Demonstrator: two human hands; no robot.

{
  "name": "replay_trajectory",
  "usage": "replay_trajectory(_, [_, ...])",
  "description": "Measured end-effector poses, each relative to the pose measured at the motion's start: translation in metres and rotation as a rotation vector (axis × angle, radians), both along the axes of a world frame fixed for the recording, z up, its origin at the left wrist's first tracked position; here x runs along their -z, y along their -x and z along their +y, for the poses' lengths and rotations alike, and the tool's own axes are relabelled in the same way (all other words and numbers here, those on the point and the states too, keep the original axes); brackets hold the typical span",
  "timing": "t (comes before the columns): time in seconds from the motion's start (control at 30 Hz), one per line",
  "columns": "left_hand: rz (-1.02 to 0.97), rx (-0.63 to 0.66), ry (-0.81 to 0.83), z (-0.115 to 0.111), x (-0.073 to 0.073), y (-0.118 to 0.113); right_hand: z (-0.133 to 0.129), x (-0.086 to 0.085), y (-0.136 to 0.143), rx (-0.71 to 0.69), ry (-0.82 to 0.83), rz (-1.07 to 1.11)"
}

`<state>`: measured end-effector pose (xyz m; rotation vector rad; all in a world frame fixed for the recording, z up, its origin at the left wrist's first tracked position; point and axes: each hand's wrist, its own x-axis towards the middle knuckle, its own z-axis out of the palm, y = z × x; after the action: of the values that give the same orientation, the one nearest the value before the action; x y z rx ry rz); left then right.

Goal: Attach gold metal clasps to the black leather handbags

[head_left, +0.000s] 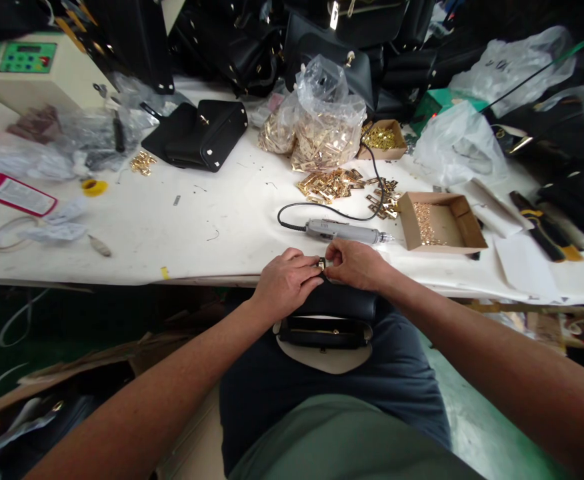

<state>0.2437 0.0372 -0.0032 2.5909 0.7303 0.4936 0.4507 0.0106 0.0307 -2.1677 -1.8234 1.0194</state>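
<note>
A black handbag (339, 303) with a pale-lined flap (322, 360) rests on my lap against the table edge. On its top edge sits a small gold metal fitting (321, 265). My left hand (288, 281) lies on the bag from the left, its fingertips at the fitting. From the right, my right hand (352, 263) is pinched close beside the fitting; what is between its fingertips is too small to name. Just beyond both hands lies a grey electric screwdriver (345, 231) with a black cord.
Right of the screwdriver is a cardboard box (452, 247) of small screws. Loose gold fittings (329, 185) and a plastic bag of them (327, 130) lie behind. A black handbag (207, 137) stands at back left; pliers (542, 227) lie at far right.
</note>
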Motion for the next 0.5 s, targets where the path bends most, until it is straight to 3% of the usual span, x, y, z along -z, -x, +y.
replay_trajectory(0.27, [-0.102,0.037,-0.133,-0.0006,0.0097,0.0039,0.0088,0.0004,-0.0003,-0.057,0.021,-0.068])
replay_trajectory(0.5, [-0.059,0.078,-0.219,0.0003,0.0098,0.0054,0.0108,0.0064,-0.0022,-0.070,0.028,-0.067])
